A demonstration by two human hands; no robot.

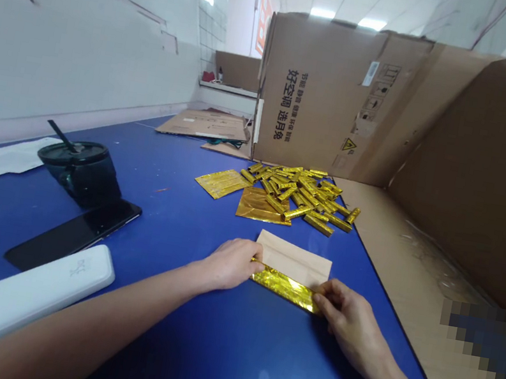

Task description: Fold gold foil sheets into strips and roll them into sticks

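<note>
On the blue table, my left hand (pixel 230 265) and my right hand (pixel 350 319) pinch opposite ends of a folded gold foil strip (pixel 284 290). The strip lies along the near edge of a beige paper sheet (pixel 292 259), which extends away from me. Beyond my hands lies a loose heap of small gold foil-wrapped sticks (pixel 300 194). Left of the heap are two flat gold foil sheets, one (pixel 220 183) apart from it and one (pixel 262 205) touching its edge.
A black lidded tumbler with a straw (pixel 78 172), a black smartphone (pixel 75 236) and a white rectangular case (pixel 16 299) sit to my left. A printed cardboard box (pixel 327 95) and a cardboard panel (pixel 484 170) stand beyond and right of the table.
</note>
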